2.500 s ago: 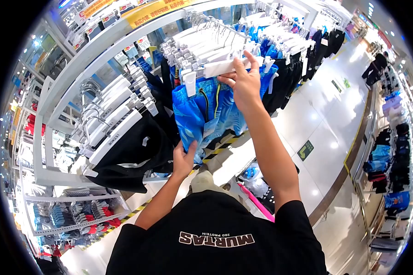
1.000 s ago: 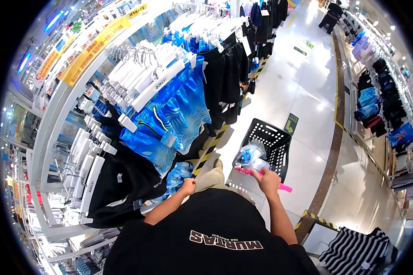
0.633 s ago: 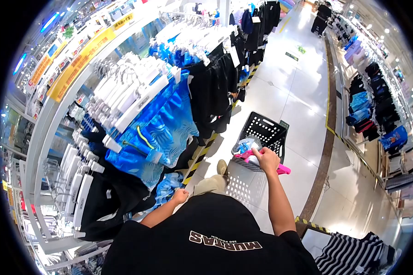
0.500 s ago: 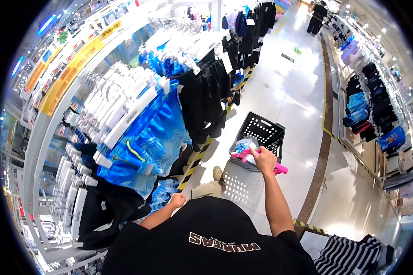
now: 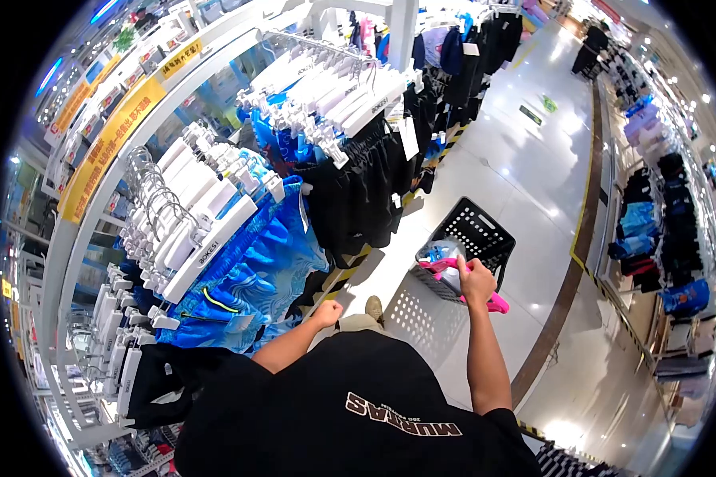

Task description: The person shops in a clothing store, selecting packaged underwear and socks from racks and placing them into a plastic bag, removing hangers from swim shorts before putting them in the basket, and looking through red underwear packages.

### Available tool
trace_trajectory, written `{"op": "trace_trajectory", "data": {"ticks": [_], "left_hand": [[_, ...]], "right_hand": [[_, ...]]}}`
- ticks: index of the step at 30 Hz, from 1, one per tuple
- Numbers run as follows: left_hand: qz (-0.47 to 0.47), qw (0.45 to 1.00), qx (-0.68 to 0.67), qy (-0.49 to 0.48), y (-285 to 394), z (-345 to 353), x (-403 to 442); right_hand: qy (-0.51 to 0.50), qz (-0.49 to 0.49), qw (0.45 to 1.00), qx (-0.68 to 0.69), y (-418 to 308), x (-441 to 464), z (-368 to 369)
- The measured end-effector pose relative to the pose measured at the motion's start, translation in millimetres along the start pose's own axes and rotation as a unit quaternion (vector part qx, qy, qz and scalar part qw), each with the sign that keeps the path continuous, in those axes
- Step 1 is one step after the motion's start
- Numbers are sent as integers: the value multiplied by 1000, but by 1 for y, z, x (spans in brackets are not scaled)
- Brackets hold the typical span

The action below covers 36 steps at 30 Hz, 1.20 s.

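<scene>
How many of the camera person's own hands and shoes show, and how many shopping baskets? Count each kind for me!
Hands, left hand and right hand: 2
Tan shoe: 1
Black shopping basket: 1
Total: 4

Right hand [image 5: 477, 283] gripping pink handle [image 5: 497, 303] of black basket [image 5: 485, 230], blue shorts [image 5: 250, 274] hanging left

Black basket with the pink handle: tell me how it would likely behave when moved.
The black basket is probably stiff and light for its size, given its hole-punched walls. Bagged items gathered toward its near side may make it tilt that way. Gripped at the pink handle, it might swing.
</scene>
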<state>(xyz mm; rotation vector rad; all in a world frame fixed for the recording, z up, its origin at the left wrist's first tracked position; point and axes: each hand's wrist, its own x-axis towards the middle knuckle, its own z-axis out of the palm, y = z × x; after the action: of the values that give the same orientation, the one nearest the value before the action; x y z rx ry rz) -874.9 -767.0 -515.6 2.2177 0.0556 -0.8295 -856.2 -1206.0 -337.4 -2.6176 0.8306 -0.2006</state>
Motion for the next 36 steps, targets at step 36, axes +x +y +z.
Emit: {"op": "trace_trajectory", "data": {"ticks": [36], "left_hand": [[-44, 977, -104, 180, -80, 40, -6]], "right_hand": [[-317, -78, 629, 706, -308, 140, -125]]}}
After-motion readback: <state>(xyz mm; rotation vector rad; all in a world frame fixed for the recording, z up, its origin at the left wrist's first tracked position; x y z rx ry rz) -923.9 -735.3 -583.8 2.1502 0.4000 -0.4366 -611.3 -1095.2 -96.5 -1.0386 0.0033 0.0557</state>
